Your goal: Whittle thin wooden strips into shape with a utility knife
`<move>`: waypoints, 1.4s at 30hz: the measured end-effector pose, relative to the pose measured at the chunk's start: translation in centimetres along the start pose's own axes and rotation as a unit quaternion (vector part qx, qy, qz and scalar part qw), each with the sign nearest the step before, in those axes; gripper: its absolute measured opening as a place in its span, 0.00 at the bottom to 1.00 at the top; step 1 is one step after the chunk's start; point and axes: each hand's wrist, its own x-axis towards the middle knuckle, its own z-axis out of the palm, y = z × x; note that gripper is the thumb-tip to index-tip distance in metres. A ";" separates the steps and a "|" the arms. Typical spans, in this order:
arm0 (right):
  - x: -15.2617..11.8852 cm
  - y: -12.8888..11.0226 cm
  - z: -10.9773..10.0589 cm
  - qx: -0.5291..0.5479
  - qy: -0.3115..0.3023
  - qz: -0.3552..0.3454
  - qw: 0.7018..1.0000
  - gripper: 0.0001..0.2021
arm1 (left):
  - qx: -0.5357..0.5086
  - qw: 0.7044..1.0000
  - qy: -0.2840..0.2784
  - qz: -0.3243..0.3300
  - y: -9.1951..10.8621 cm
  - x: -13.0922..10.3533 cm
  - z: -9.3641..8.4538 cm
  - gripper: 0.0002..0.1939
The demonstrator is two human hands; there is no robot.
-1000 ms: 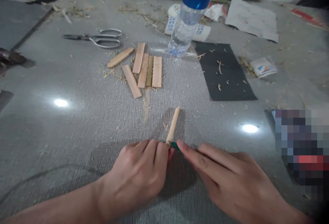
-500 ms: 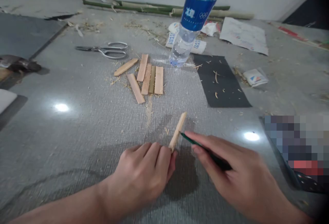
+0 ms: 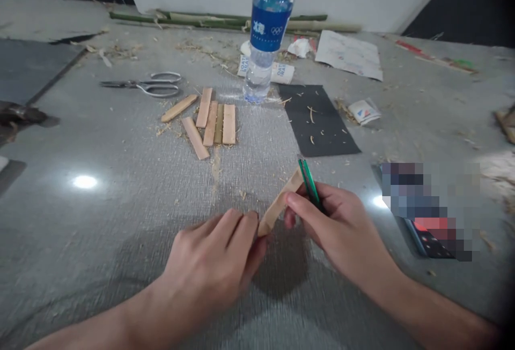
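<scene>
My left hand is closed round the lower end of a pale wooden strip, which slants up to the right. In my right hand is a green-handled tool, its green part pointing up past the strip's upper end. The right thumb lies against the strip's face. The tool's tip, if it is a blade, cannot be made out. Beyond the hands, several flat wooden strips lie on the grey surface among shavings.
Scissors lie at the back left. A water bottle stands behind the strips, with black sandpaper to its right. A phone lies at the right, and bamboo poles lie along the white wall.
The green tool has swung from pointing left at the strip's middle to upright by its upper end. My right thumb has come onto the strip. The view has shifted right.
</scene>
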 end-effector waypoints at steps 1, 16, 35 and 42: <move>-0.1 0.0 0.0 0.004 0.003 -0.002 1.000 0.17 | -0.063 0.997 -0.021 -0.048 0.3 0.2 -0.2 0.03; -0.1 0.3 0.2 0.030 -0.004 -0.039 0.999 0.08 | -0.471 0.810 -0.182 -0.298 1.2 1.5 -0.2 0.18; -0.6 0.2 0.4 -0.121 -0.005 -0.071 0.990 0.05 | -0.536 0.758 -0.175 -0.329 0.7 1.5 0.0 0.17; -0.6 0.0 0.3 -0.203 0.016 -0.180 0.962 0.04 | -0.548 0.745 -0.193 -0.327 0.6 1.6 -0.3 0.19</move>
